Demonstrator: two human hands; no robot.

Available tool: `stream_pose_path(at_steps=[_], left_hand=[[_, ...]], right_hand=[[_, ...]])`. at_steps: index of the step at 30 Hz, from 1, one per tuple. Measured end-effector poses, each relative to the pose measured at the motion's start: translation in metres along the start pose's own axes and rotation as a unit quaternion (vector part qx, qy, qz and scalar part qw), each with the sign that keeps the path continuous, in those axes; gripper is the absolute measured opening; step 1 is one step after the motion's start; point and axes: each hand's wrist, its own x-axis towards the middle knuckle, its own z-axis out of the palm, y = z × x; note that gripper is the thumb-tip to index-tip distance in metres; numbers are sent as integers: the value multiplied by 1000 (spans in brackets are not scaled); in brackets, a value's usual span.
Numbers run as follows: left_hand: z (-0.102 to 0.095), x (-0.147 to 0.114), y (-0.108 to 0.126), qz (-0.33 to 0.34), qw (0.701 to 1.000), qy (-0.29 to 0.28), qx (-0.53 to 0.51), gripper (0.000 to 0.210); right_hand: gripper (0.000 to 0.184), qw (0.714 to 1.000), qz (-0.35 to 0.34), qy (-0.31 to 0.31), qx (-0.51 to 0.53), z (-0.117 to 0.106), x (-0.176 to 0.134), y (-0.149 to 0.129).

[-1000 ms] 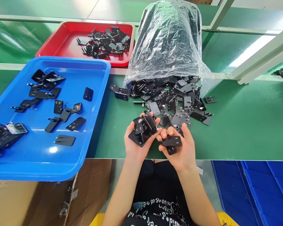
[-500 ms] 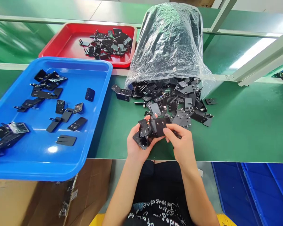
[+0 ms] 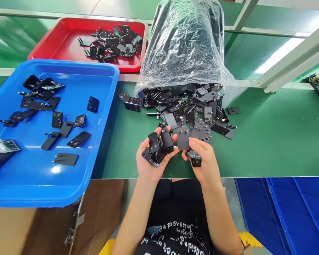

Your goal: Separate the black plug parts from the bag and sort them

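Note:
My left hand (image 3: pixel 149 163) cups a small stack of black plastic parts (image 3: pixel 157 146) just above the table's near edge. My right hand (image 3: pixel 206 161) sits close beside it, pinching one flat black part (image 3: pixel 183 138) upright between thumb and fingers, with another black part (image 3: pixel 194 158) tucked under the palm. Right behind both hands lies a loose pile of the same black parts (image 3: pixel 191 106), spilling out of a clear plastic bag (image 3: pixel 186 46).
A blue tray (image 3: pixel 101 141) with several scattered black parts lies at the left, overhanging the green table (image 3: pixel 276 138). A red tray (image 3: pixel 53 46) with more parts sits behind it. Blue bins (image 3: pixel 289 212) stand below at the right, a cardboard box (image 3: pixel 42 226) below left.
My right hand has pulled one flat part away from the stack in my left hand and turned it upright. The view has shifted slightly to the right.

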Motion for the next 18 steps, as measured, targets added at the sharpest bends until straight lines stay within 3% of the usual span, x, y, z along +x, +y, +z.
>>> stream_pose_path(at_steps=[18], left_hand=[[5,0,-1,3,1000,4,6,30]], right_hand=[[15,997,-32,34,-53,5,-3,-6]])
